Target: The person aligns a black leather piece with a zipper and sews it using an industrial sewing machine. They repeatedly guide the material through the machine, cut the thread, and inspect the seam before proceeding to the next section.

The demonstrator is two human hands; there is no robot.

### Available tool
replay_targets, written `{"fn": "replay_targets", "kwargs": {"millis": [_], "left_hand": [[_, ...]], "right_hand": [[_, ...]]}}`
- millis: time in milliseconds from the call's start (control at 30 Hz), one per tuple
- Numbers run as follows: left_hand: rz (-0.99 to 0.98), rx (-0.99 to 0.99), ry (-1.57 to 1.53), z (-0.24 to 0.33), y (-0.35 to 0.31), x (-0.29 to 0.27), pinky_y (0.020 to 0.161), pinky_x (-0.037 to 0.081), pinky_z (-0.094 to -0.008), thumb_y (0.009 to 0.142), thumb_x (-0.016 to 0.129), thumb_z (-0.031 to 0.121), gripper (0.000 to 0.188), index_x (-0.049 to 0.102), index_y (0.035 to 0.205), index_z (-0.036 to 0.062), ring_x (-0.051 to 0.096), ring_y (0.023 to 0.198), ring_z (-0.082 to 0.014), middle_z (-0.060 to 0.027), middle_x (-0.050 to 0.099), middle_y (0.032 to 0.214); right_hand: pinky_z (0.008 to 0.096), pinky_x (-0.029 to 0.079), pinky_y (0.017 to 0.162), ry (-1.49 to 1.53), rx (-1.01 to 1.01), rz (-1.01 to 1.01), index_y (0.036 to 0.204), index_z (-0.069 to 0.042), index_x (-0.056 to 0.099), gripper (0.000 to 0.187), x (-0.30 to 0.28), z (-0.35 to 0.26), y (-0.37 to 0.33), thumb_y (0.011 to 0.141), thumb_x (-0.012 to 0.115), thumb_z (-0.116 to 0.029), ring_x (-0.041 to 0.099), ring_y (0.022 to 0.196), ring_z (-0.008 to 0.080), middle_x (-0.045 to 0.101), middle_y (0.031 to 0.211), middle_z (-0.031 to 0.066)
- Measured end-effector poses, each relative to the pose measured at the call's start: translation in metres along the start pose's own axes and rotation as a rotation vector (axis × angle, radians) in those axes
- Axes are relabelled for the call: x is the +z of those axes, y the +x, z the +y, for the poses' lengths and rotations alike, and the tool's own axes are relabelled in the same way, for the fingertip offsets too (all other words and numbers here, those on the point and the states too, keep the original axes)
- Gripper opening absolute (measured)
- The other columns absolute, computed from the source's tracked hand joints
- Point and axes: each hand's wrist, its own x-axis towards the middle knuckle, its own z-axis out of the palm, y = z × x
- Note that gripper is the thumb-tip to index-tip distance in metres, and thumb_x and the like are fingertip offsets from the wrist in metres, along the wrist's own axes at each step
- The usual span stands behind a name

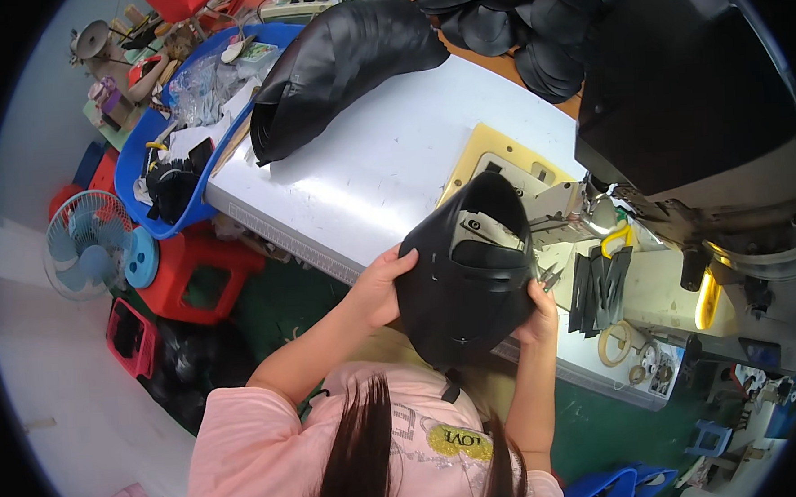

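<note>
Both my hands hold a black leather shoe upper (459, 304) in front of me. Its rounded opening faces up and away, and a band crosses below the opening. My left hand (384, 285) grips its left edge, thumb on top and fingers hidden beneath. On the opposite edge, my right hand (538, 316) is closed, with a small pointed metal tool (551, 277) by its fingertips; whether I hold that tool too I cannot tell. Just beyond the upper, and partly seen through its opening, is the sewing machine's bed (525, 183) with its yellow surround (483, 145).
A nested stack of black leather pieces (343, 67) lies on the white table (366, 160). More black pieces (530, 17) are piled behind. The machine head (686, 80) overhangs at right, near black strips (601, 287). At left stand a blue basket (128, 168), red stool (197, 286) and fan (90, 242).
</note>
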Motion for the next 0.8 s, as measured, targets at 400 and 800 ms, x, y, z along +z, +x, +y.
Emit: {"fn": "replay_targets", "kwargs": {"millis": [400,800], "left_hand": [[-0.209,-0.210,-0.510,-0.018,0.001,-0.021,0.098,0.032,-0.0453,0.090,0.038,0.029,0.046,0.036,0.125,-0.0014,0.044,0.113,-0.0317,-0.0204,0.043,0.124],[-0.132,-0.234,-0.518,-0.028,0.005,-0.013,0.099,0.031,-0.0451,0.090,0.038,0.029,0.046,0.039,0.121,-0.0052,0.044,0.113,-0.0330,-0.0225,0.043,0.123]], "right_hand": [[0.0422,0.048,0.083,0.296,0.123,-0.199,0.115,0.005,0.043,0.048,0.008,0.015,-0.004,0.071,0.057,-0.007,0.058,0.092,0.0310,0.056,0.104,0.0205],[0.0435,0.046,0.085,0.373,0.144,-0.175,0.114,0.008,0.044,0.045,-0.004,0.011,-0.007,0.072,0.053,-0.008,0.057,0.094,0.0343,0.054,0.106,0.0237]]}}
